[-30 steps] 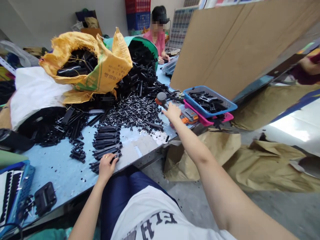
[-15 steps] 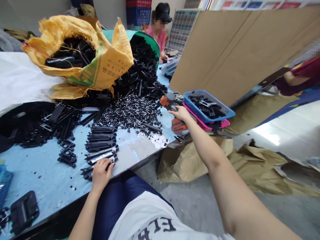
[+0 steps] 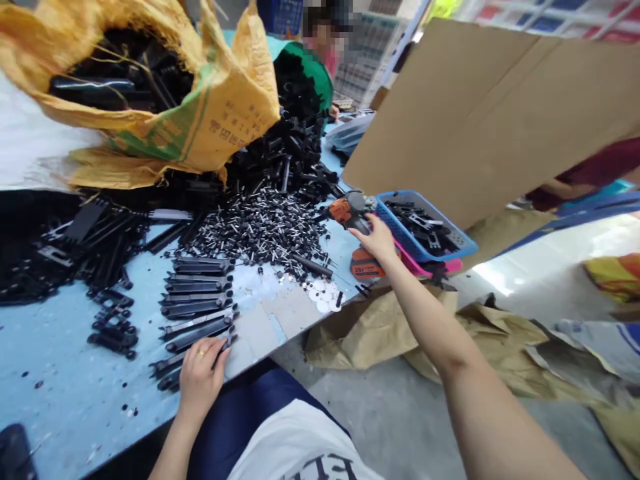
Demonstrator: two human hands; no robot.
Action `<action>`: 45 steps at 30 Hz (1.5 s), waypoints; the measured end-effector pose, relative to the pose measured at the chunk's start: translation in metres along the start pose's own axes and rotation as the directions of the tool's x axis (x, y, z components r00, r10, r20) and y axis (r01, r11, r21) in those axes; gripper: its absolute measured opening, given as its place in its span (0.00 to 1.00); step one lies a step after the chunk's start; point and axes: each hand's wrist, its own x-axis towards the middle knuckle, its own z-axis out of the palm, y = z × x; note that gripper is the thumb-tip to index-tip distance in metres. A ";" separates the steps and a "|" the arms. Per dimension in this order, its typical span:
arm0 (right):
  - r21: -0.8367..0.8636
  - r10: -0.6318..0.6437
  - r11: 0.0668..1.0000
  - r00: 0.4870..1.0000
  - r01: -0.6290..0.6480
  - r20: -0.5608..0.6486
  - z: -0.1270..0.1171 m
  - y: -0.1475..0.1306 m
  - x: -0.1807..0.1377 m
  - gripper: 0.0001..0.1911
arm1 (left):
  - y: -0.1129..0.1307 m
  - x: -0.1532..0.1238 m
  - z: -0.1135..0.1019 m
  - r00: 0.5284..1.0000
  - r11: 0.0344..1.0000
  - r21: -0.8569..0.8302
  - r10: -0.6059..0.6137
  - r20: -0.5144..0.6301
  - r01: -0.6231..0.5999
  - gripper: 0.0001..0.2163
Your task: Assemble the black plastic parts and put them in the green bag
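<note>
My left hand (image 3: 203,370) rests at the near edge of the table, its fingers closed on the end of a long black plastic part (image 3: 223,353). This part belongs to a row of similar black plastic parts (image 3: 197,307) lying side by side. Stretched out to the right, my right hand (image 3: 376,239) has its fingers wrapped round the grey handle of an orange and grey cordless drill (image 3: 341,211). The drill's orange battery (image 3: 367,264) is down by the table edge. A heap of small black pieces with metal pins (image 3: 265,227) lies between my hands.
A blue basket (image 3: 463,253) of black parts sits on a pink one (image 3: 455,265) beside the drill. Behind the heap stands a torn yellow sack (image 3: 235,107). A large cardboard sheet (image 3: 480,120) rises at the right. Another person (image 3: 325,47) sits across the table.
The view has shifted, so the table appears closer. My right hand's fingers have closed further round the drill handle. My left hand stays at the row of parts.
</note>
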 end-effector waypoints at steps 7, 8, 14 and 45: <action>0.371 -0.522 0.773 0.849 0.514 -0.088 0.037 -0.205 -0.058 0.16 | 0.023 0.004 -0.016 0.976 0.975 -0.046 -0.215 0.028 0.216 0.12; 0.431 -0.672 0.682 0.739 0.591 0.050 0.051 -0.242 -0.067 0.15 | 0.031 0.003 -0.021 0.964 0.961 -0.077 -0.266 0.016 0.267 0.13; 0.392 -0.754 0.622 0.385 0.678 0.532 0.112 -0.368 -0.079 0.21 | 0.076 -0.029 -0.047 0.673 0.441 -0.575 -0.683 0.284 0.689 0.17; 0.582 -0.596 0.800 0.077 0.148 0.799 0.101 -0.349 -0.105 0.38 | 0.037 0.007 -0.030 0.229 -0.285 -0.951 -0.924 0.305 0.118 0.23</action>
